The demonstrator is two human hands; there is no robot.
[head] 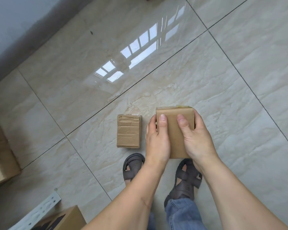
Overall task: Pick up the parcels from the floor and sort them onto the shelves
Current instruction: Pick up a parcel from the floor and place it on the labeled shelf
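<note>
Left hand (157, 140) and right hand (194, 138) together grasp a parcel (173, 130), thumbs on top; a second parcel (128, 131) lies just beside on the floor (239, 80).

I can read no text, label or number on the parcel (175, 130) I hold or any other box.

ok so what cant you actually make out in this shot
- Head view: whether the held parcel is lifted or resting on the floor; the left hand and right hand cover its sides.
- Any label on the second parcel: too small to read.
- The big carton and shelf rail: cut off by the left and bottom edges.
- The shelves themselves: out of frame.
</note>
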